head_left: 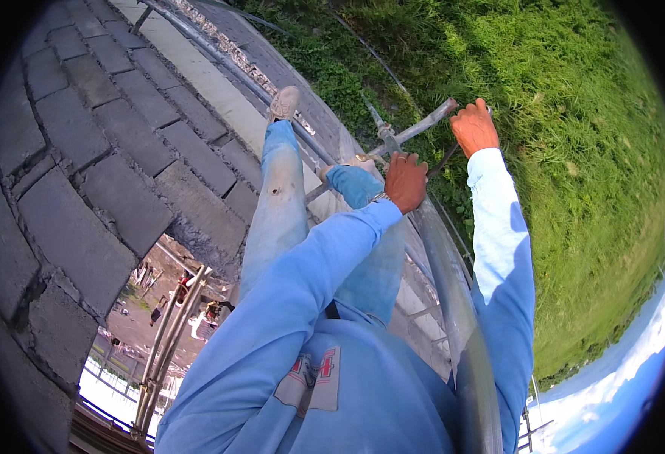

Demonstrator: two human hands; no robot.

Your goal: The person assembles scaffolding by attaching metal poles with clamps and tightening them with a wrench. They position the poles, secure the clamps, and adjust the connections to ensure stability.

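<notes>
My left hand, with a metal-banded watch at its wrist, is closed over the top of a thick grey scaffold pole that runs down past my right side. Just beyond it, a shorter pole crosses at a coupler. Farther right, my right hand is a fist around a thin dark metal bar. The bar's lower end reaches the joint beside my left hand; its exact kind is hard to make out.
A grey block wall rises on my left, with an opening showing poles and a person below. My shoes rest near a long scaffold tube. Green grass lies far below on the right.
</notes>
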